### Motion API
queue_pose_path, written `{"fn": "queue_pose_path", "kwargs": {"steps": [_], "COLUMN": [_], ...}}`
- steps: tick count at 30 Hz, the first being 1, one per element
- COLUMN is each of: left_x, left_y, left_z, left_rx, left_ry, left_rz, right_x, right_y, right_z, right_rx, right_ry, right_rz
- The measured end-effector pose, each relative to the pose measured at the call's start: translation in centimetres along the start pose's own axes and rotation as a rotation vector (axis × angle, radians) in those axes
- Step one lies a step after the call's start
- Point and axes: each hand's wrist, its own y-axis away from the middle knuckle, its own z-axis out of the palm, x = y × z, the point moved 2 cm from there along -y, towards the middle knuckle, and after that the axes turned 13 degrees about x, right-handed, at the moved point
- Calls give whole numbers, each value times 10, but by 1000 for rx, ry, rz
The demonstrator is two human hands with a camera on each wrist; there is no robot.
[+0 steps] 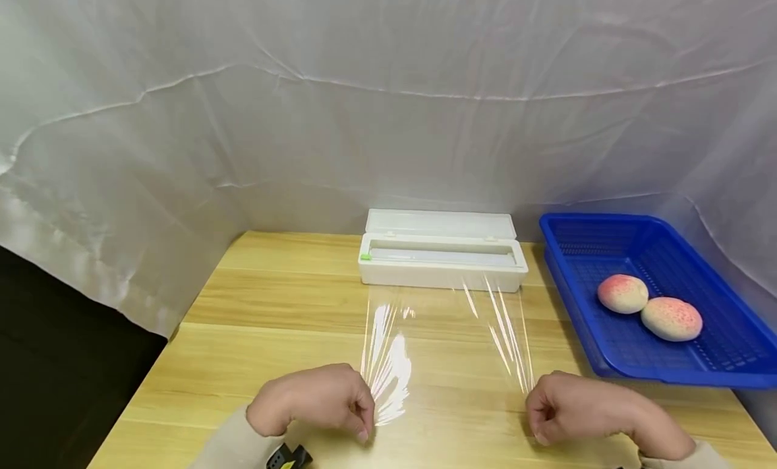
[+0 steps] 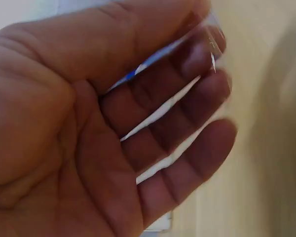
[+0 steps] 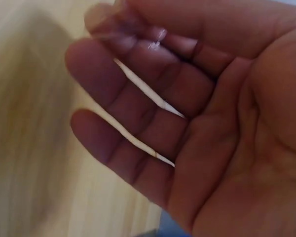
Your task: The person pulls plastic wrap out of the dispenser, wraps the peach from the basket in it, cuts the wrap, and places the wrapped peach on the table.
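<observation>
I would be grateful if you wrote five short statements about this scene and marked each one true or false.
1. The left hand and right hand pinch the clear film. True.
2. The film stretches between the white box and the hands. True.
3. The box is closed. False: its lid is open.
4. Two pinkish rounded items lie in the blue basket. True.
5. In the head view, the basket is left of the box. False: it is to the right.

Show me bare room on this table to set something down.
Best is the table left of the white box and clear film, beyond the left hand. The blue basket also has bare floor behind its two peaches. The middle is crowded: film stretches from box to that hand and the right hand. The basket crowds the right side.
</observation>
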Motion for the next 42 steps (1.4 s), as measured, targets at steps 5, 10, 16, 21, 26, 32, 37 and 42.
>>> {"fn": "queue_pose_path", "kwargs": {"steps": [5, 10, 16, 21, 26, 32, 37, 42], "left_x": [-4, -6, -10, -13, -14, -13, -9, -12], "left_y": [2, 1, 0, 0, 2, 6, 5, -13], "left_z": [9, 14, 21, 28, 28, 25, 15, -6], "left_rx": [2, 5, -2, -11, -25, -69, -99, 52], "left_ry": [-35, -58, -64, -66, -87, -84, -67, -53], "left_rz": [-64, -79, -99, -112, -120, -159, -137, -131], "right_x": [-1, -2, -4, -3, -1, -1, -4, -4], "right_y": [-4, -8, -8, -8, -6, -3, -4, -20], "right_z": [10, 16, 18, 19, 23, 22, 12, 2], "right_rx": [31, 7, -42, -89, -104, -104, -81, 182], "right_ry": [153, 180, 137, 101, 87, 127, 76, 282], "right_rz": [14, 90, 159, 169, 153, 112, 127, 98]}}
